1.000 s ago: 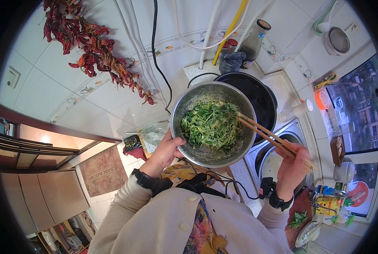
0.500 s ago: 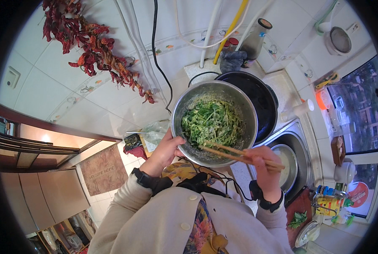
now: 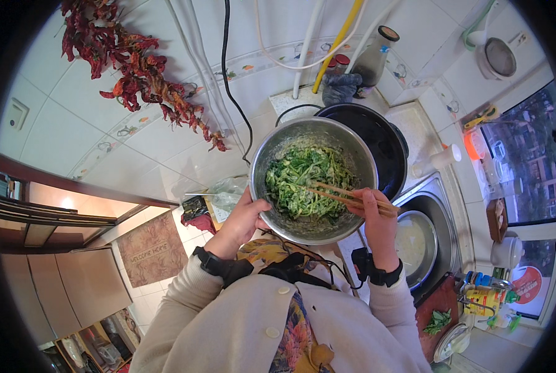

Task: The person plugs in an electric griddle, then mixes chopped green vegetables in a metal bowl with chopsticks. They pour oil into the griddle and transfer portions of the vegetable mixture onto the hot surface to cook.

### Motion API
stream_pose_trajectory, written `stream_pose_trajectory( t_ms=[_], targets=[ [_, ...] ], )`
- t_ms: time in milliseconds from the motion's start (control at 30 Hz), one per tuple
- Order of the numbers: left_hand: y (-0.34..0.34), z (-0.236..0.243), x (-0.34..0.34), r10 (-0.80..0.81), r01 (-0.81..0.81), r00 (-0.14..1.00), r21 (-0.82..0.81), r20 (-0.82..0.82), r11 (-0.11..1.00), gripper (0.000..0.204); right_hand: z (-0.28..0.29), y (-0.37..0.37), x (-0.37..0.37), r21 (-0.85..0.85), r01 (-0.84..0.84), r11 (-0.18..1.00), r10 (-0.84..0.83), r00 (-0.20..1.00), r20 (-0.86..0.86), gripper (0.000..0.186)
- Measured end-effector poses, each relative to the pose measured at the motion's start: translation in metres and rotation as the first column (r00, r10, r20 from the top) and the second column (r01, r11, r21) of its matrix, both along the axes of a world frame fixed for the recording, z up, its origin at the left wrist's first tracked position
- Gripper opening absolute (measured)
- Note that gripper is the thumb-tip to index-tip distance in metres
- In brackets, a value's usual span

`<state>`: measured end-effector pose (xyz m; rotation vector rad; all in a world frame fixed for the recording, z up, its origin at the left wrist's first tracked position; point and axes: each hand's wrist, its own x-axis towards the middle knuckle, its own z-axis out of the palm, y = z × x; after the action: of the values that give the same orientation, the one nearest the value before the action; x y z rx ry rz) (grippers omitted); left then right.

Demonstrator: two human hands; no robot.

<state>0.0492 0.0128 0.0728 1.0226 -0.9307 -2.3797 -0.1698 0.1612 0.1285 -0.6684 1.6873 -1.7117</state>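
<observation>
In front of me is a wide steel mixing bowl (image 3: 259, 146), its near left rim gripped by my left hand (image 3: 245, 219), thumb over the edge. Chopped green leafy vegetables (image 3: 303, 180), coated with something pale and pasty, lie inside it, and more pale paste clings to the wall. My right hand (image 3: 377, 222) is closed on a pair of wooden chopsticks (image 3: 337, 193), whose tips reach into the middle of the greens. Behind the bowl on its right stands a large dark pot (image 3: 387, 155), partly covered by the bowl.
At the right is a sink (image 3: 443, 214) with a metal basin (image 3: 424, 245) in it. A cutting board (image 3: 424, 311) with some greens lies nearer me. Dried red chillies (image 3: 135, 81) hang on the left wall. A glass bottle (image 3: 372, 62) stands behind the pot. Hoses and cables run down the wall.
My right hand has moved left and up over the bowl's rim, carrying the chopsticks farther into the greens. The greens have shifted. My left hand keeps its grip, with the bowl nearly in place.
</observation>
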Motion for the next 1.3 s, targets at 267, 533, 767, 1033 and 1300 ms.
stream_pose_trajectory(
  t_ms=[267, 533, 767, 1033, 1300],
  targets=[
    [0.000, -0.002, 0.000, 0.017, -0.017, 1.000, 0.003, 0.011, 1.000, 0.064, 0.024, 0.031, -0.015, 0.143, -0.061, 0.988, 0.059, 0.998, 0.019, 0.023],
    [0.001, 0.001, -0.001, 0.021, -0.021, 1.000, 0.015, 0.012, 1.000, 0.065, 0.047, 0.035, -0.027, 0.063, 0.108, 0.992, -0.101, 0.990, -0.099, 0.024],
    [-0.001, 0.001, 0.000, 0.011, -0.011, 1.000, 0.009, 0.024, 1.000, 0.066, 0.033, 0.025, -0.019, 0.218, -0.125, 0.968, 0.157, 0.978, -0.138, 0.022],
    [-0.001, 0.001, 0.000, 0.005, -0.005, 1.000, 0.012, -0.001, 1.000, 0.066, 0.041, 0.031, -0.023, 0.139, -0.091, 0.986, 0.122, 0.965, -0.234, 0.019],
    [-0.001, 0.000, -0.002, 0.019, -0.020, 1.000, 0.025, 0.003, 0.999, 0.069, 0.038, 0.030, -0.016, 0.272, -0.275, 0.922, 0.360, 0.867, -0.344, 0.010]
  ],
)
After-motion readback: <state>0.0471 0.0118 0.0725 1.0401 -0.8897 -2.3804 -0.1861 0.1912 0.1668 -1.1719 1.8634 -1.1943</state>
